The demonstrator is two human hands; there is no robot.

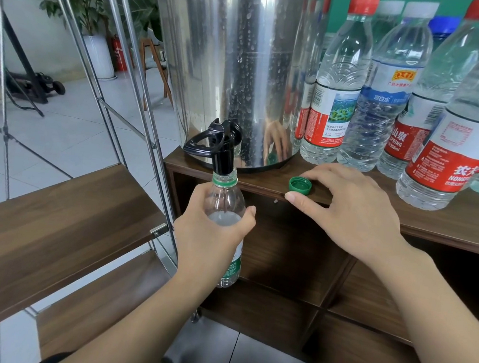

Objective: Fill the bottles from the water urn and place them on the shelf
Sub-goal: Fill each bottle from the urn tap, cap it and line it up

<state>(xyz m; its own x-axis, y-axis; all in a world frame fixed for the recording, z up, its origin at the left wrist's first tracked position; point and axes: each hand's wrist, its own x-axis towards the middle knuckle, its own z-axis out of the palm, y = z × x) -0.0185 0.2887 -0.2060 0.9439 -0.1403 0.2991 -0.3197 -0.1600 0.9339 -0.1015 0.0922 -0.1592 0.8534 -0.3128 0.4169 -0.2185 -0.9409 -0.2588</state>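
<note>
Left hand (211,237) grips the clear plastic bottle with green neck ring (225,209), axis upright, mouth seated directly under the black plastic tap (221,147) of the steel water urn (237,48). Right hand (348,207), fingers loosely spread, touches the green screw cap (300,185) on the dark wood table (450,221), at 3 o'clock from the bottle mouth and nearer that hand. Bottle base is hidden by the left hand; flow cannot be judged.

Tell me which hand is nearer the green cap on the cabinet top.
Right. The right hand rests on the cabinet top with fingertips at the green cap. The left hand is lower and to the cap's left, gripping the bottle under the urn's tap.
</note>
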